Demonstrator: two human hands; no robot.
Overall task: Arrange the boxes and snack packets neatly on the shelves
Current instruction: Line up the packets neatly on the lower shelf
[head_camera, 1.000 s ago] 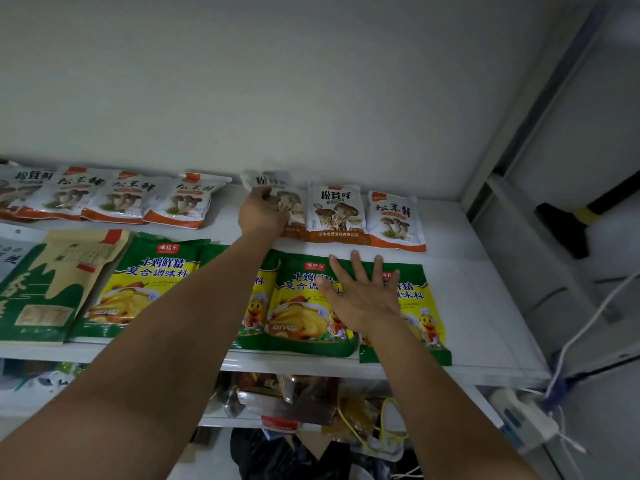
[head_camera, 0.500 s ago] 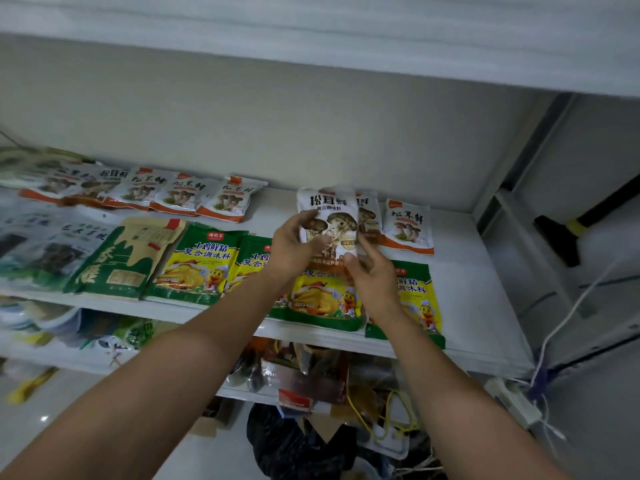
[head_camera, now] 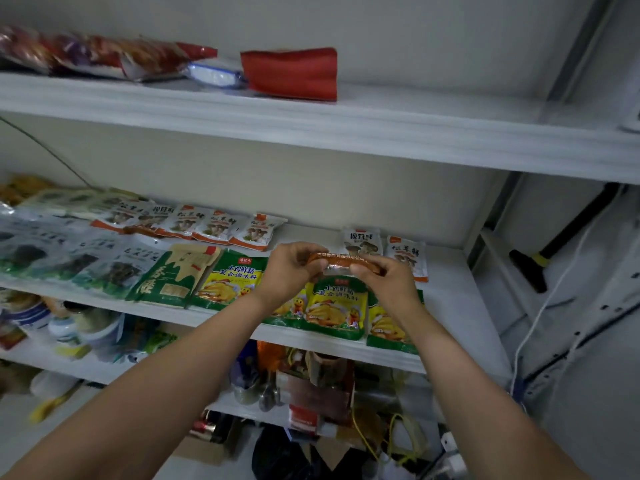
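Head: both hands pinch mushroom pkt.

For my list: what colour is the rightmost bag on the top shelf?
The bag is red, seen in head view.

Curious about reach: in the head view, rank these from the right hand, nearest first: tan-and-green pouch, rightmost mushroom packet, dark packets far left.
From the right hand:
1. Rightmost mushroom packet, just behind it.
2. Tan-and-green pouch, left, mid-shelf.
3. Dark packets, far left end.
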